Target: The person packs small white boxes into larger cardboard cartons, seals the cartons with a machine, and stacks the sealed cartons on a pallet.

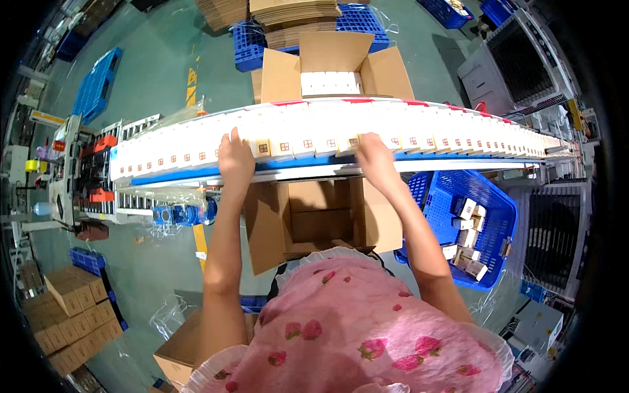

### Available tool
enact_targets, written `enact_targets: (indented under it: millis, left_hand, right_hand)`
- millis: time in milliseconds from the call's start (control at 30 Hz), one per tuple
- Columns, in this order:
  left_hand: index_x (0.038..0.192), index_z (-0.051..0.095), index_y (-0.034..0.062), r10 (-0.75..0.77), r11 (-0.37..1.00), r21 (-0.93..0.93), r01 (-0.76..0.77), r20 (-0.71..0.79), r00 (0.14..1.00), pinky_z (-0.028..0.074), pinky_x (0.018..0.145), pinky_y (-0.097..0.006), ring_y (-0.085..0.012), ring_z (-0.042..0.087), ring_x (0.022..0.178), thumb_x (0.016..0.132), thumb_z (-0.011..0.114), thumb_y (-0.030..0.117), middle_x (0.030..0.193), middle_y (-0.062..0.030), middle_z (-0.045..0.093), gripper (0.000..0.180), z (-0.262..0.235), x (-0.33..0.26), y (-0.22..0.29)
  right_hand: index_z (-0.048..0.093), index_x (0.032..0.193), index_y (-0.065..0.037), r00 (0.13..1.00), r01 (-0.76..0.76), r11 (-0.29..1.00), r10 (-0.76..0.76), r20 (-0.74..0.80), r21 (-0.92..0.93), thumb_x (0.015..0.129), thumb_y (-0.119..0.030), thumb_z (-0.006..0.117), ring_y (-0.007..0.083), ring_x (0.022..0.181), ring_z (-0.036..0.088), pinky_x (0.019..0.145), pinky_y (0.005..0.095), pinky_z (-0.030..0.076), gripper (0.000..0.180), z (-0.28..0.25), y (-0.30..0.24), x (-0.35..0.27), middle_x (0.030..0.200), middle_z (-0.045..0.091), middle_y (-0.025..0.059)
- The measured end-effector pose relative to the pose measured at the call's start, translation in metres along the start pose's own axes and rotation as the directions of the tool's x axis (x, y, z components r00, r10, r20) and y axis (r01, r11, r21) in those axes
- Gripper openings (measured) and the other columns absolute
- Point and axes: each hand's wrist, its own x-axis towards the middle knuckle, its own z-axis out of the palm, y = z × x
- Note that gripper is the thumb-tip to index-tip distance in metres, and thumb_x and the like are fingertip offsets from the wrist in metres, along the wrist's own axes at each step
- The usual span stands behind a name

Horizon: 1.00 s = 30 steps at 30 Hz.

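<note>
A long row of small white boxes (308, 131), each with a little brown window-like mark, stands packed side by side on a conveyor (288, 174) with a blue edge. My left hand (236, 159) grips the row left of its middle, fingers bent against the boxes. Farther right, my right hand (378, 159) presses in on the same row, so several boxes are clasped between both hands. My fingertips are partly hidden among the boxes. Below the conveyor, right in front of my body, an open cardboard carton (321, 226) has its flaps spread and its bottom showing.
Beyond the conveyor, another open carton (333, 51) holds white boxes. A blue basket (432, 196) with loose small boxes sits at the right. Stacked cartons (78, 314) lie at lower left; flattened cardboard (295, 19) rests on blue pallets at the back. A roller section (134, 203) adjoins at left.
</note>
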Motion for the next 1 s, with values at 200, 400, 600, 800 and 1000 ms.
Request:
enact_targets:
  millis: [200,400,600,800,1000]
  left_hand:
    - [0.122,0.023,-0.0013,-0.120,0.886,-0.419,0.200,0.210,0.970,0.044,0.072,-0.039,-0.0337,0.055,0.086,0.078,0.051,0.031,0.092,-0.0238,0.055,0.061,0.004,0.043,-0.004]
    - [0.115,0.028,-0.0012,-0.007,0.687,-0.700,0.198,0.266,0.964,0.042,0.076,-0.035,-0.0321,0.054,0.090,0.075,0.056,0.036,0.096,-0.0215,0.055,0.061,0.030,0.042,0.001]
    - [0.116,0.028,-0.0034,0.004,0.683,-0.694,0.229,0.317,0.948,0.042,0.074,-0.033,-0.0291,0.055,0.086,0.075,0.056,0.037,0.095,-0.0205,0.056,0.064,0.025,0.034,0.001]
    - [0.113,0.036,-0.0055,0.009,0.665,-0.716,0.211,0.291,0.957,0.041,0.079,-0.034,-0.0305,0.053,0.094,0.074,0.057,0.034,0.099,-0.0216,0.054,0.059,0.039,0.042,-0.026]
    - [0.117,0.034,-0.0027,0.010,0.115,-0.957,0.266,0.269,0.963,0.037,0.086,-0.030,-0.0203,0.047,0.101,0.088,0.037,0.022,0.112,-0.0139,0.046,0.038,-0.006,0.031,-0.013]
  right_hand:
    - [0.050,0.081,0.007,0.978,-0.180,0.977,0.190,0.085,-0.114,0.073,-0.009,0.051,0.0376,0.083,0.049,0.084,0.0412,0.035,0.019,0.041,-0.017,0.030,0.080,0.051,0.0238]
    - [0.049,0.082,0.010,0.779,-0.574,0.819,0.541,0.315,0.011,0.076,-0.030,0.054,0.0362,0.080,0.053,0.070,0.0380,0.043,0.041,0.021,0.022,0.064,0.084,0.053,0.0285]
    - [0.053,0.082,0.008,0.992,0.129,0.795,-0.095,0.088,-0.593,0.076,-0.018,0.049,0.0402,0.093,0.042,0.089,0.0435,0.028,0.027,0.062,-0.021,0.028,0.077,0.052,0.0203]
    - [0.049,0.088,0.010,0.892,-0.445,0.882,0.422,0.160,0.154,0.071,-0.031,0.058,0.0371,0.087,0.051,0.076,0.0388,0.041,0.045,0.065,-0.021,0.065,0.088,0.053,0.0266]
    - [0.049,0.088,0.009,0.969,-0.121,0.992,0.124,0.214,-0.029,0.072,-0.039,0.056,0.0329,0.074,0.057,0.068,0.0380,0.045,0.051,-0.017,-0.075,0.082,0.075,0.056,0.0245]
